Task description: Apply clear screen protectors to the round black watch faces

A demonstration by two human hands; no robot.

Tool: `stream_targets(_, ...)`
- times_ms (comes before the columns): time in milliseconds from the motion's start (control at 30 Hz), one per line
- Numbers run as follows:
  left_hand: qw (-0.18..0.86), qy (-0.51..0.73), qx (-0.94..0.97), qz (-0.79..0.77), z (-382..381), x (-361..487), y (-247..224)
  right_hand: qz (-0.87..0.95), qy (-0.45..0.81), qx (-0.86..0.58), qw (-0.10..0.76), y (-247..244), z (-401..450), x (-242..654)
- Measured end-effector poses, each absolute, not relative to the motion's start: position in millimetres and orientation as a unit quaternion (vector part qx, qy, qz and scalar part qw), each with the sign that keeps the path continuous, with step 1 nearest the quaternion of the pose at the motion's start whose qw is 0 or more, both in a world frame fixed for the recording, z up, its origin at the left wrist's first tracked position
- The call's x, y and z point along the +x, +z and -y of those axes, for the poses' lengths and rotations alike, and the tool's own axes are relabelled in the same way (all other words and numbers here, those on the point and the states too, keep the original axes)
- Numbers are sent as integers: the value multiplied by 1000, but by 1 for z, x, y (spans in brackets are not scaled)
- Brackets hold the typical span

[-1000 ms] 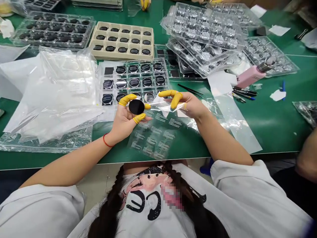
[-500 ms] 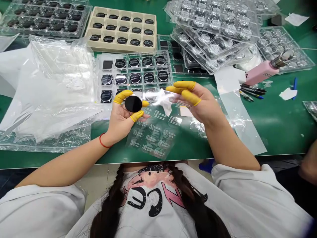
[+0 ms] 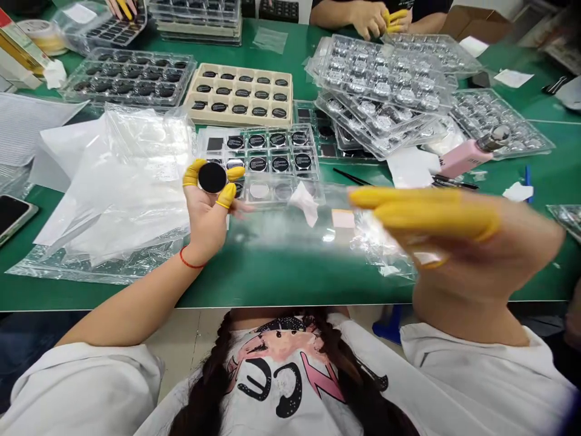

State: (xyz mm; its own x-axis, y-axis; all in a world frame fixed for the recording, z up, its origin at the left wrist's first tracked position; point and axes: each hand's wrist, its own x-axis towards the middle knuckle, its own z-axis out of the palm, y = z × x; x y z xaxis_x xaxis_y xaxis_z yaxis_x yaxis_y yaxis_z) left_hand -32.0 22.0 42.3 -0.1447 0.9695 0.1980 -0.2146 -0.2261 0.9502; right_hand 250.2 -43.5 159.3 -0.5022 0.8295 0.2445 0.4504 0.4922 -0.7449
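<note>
Yellow finger covers are on both hands. My left hand (image 3: 206, 215) grips a round black disc (image 3: 212, 177) by its edge, in front of the clear tray of labelled discs (image 3: 258, 163). My right hand (image 3: 454, 236), blurred and raised close to the camera, pinches a clear film sheet (image 3: 290, 221) that stretches leftward above the table. A crumpled white tissue (image 3: 305, 204) and a small pale pad with an orange edge (image 3: 343, 218) are near the film.
Behind are a beige tray (image 3: 242, 118) of black discs and stacked clear trays (image 3: 385, 72). White sheets and plastic bags (image 3: 131, 175) lie left, a phone (image 3: 16, 218) far left. A pink bottle (image 3: 467, 158) lies right. Another person's hands (image 3: 381, 21) work at the back.
My right hand has moved right and closer to the camera, lifting the film off the table. My left hand has shifted slightly left with the disc. The view has tilted up.
</note>
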Motion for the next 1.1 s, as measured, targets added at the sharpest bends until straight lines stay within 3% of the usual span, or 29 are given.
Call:
stream_targets(167,564,588,422,-399,-28,-29,39,938,162,-153,266,128,39,234)
stream_targets(267,583,568,403,-419,-29,-28,39,956,136,-122,231,113,30,229)
stream_targets(433,526,610,367,-465,-32,-31,35,948,113,-147,258,98,19,234)
stream_targets(567,530,564,440,-456,-29,-25,26,947,126,-146,257,82,13,235)
stream_targets(767,565,515,494,-414,-23,-17,17,928,325,-126,133,72,-1,242)
stream_targets(867,524,558,517,-383,-20,-17,15,883,361,-221,201,69,-11,247)
stream_targets(967,478,590,557,-337,-13,-17,15,843,255,-366,299,60,-16,249)
stream_targets(1100,430,610,588,-311,-6,-17,17,846,208,-397,290,51,-17,249)
